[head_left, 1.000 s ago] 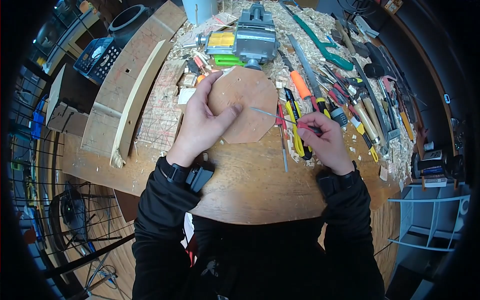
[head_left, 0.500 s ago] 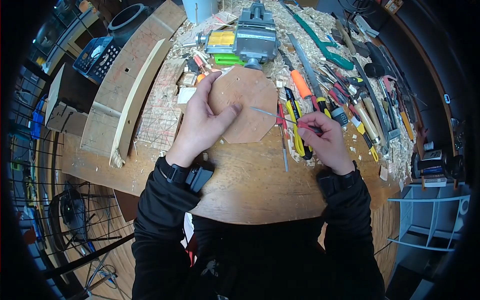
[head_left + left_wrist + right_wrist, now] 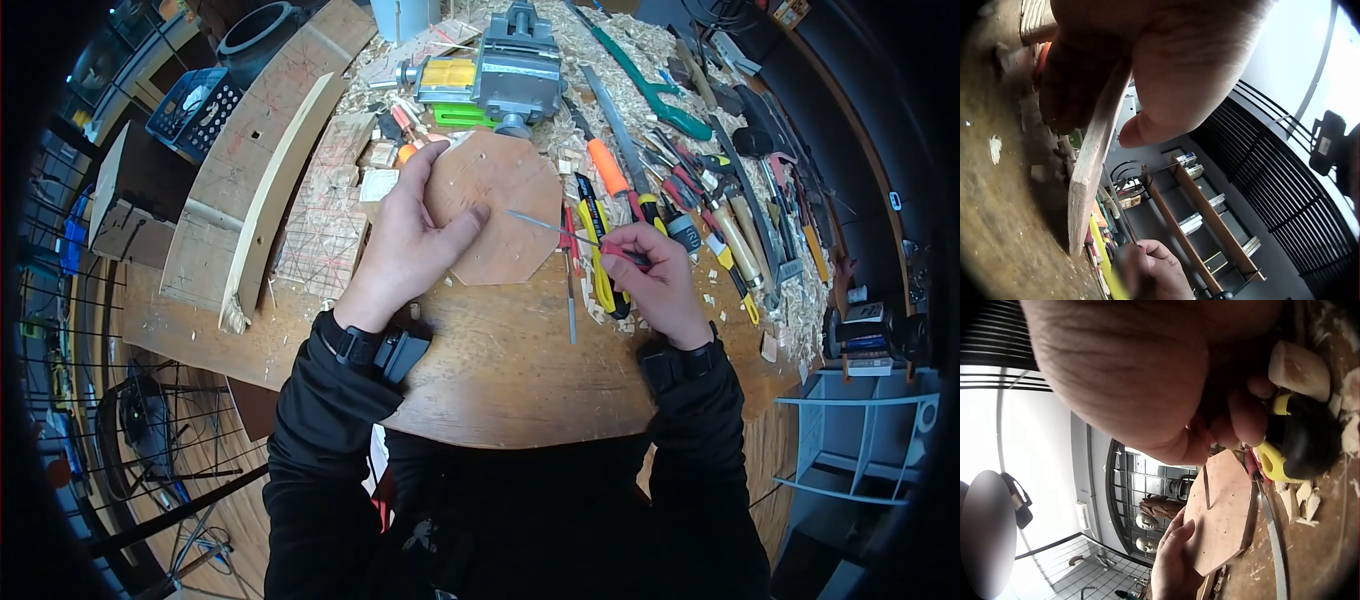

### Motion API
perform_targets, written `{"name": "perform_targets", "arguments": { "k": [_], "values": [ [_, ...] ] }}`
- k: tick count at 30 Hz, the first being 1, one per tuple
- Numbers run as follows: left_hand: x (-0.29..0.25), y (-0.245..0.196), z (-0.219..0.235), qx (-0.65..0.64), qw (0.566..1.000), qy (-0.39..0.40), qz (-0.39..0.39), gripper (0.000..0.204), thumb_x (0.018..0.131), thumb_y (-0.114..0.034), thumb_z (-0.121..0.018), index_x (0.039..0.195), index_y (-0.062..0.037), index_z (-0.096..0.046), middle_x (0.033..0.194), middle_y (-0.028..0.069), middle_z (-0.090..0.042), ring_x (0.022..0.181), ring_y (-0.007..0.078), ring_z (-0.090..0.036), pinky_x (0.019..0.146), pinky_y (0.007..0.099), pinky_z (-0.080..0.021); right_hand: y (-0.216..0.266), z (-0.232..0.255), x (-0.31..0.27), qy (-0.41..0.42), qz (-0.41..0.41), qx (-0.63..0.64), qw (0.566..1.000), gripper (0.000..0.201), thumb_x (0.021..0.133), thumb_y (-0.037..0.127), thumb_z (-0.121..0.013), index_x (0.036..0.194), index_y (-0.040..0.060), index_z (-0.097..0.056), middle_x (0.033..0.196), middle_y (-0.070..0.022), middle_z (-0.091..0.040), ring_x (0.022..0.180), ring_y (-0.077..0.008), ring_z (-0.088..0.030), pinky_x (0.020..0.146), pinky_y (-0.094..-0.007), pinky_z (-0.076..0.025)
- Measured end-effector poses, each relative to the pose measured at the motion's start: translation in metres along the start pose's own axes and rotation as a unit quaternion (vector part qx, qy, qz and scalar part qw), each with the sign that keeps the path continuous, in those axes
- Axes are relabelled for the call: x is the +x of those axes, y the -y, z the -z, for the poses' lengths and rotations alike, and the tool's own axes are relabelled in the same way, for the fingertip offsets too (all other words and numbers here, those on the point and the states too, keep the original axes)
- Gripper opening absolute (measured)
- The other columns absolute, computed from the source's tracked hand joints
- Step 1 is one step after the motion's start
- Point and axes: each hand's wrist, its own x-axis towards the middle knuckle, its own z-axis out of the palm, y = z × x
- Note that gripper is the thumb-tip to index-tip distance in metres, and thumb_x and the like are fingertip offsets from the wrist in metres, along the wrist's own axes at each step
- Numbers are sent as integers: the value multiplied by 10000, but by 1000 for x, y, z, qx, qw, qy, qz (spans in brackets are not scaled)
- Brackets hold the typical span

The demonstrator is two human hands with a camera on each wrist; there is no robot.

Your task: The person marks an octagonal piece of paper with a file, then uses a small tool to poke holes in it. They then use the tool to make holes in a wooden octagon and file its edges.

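An octagonal wooden board with a few small holes is tilted up over the bench in the head view. My left hand grips its left side, thumb flat on the front face and fingers behind. My right hand pinches the red handle of a slim needle file, whose thin grey blade points left across the board's face. In the right wrist view the blade overlaps the board. The left wrist view shows the board's edge between thumb and fingers.
A grey vise stands behind the board. Right of it lie a yellow utility knife, another slim file, an orange-handled tool and several carving tools among wood shavings. Marked planks lie on the left side of the bench.
The head view has shifted a little, so hands, board and bench things appear slightly further right. Both hands keep the same hold on the board and the needle file.
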Motion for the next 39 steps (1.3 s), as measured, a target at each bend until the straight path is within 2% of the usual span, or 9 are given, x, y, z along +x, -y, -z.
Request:
{"name": "perform_targets", "arguments": {
  "k": [10, 12, 16, 18, 34, 39],
  "values": [
    [-1, 3, -1, 19, 1000, -2, -6, 719, 834, -85, -704, 1410, 100, -315, 1225, 212, -572, 1121, 221, -588, 945, 310, -489, 1, 0, -1, 3, 6, 7, 1000, 169, 913, 56, -673, 1060, -7, -619, 947, -18, -662, 880, -58, -601, 787, -205, -485],
    [-1, 3, -1, -1, 1000, -3, 7, 698, 828, -76, -733, 1408, 43, -364, 1252, 168, -557, 1148, 197, -563, 976, 318, -481, 1, 0, -1, 2, 5, 12, 1000, 170, 913, 56, -673, 1060, -7, -619, 948, -18, -662, 880, -58, -600, 787, -206, -485],
    [-1, 1, -2, -4, 1000, 0, 14, 692, 828, -72, -732, 1406, 41, -368, 1258, 166, -554, 1156, 196, -559, 980, 319, -479, 1, 0, -1, 3, 3, 15, 1000, 172, 913, 62, -674, 1060, -8, -618, 955, -18, -662, 880, -59, -601, 788, -207, -485],
    [0, 2, -2, 2, 1000, -3, -6, 713, 838, -72, -702, 1409, 102, -313, 1232, 211, -567, 1133, 221, -582, 959, 310, -486, 1, -1, 0, 3, 6, 14, 1000, 171, 915, 64, -671, 1060, -8, -618, 954, -18, -661, 880, -59, -600, 787, -207, -485],
    [-1, 5, -5, -16, 1000, 3, 15, 718, 837, -71, -710, 1406, 108, -310, 1255, 213, -540, 1161, 221, -559, 979, 311, -474, -3, 0, -2, 11, 31, 3, 999, 185, 916, 60, -656, 1081, -14, -617, 948, -25, -644, 879, -69, -592, 769, -213, -492],
    [-1, 5, -4, 12, 1000, 5, 0, 724, 844, -77, -708, 1411, 112, -299, 1248, 216, -538, 1163, 225, -558, 974, 308, -476, -1, 0, -2, 15, 33, 1, 999, 189, 916, 62, -659, 1083, -15, -616, 954, -26, -647, 888, -68, -593, 768, -213, -491]
  ]
}}
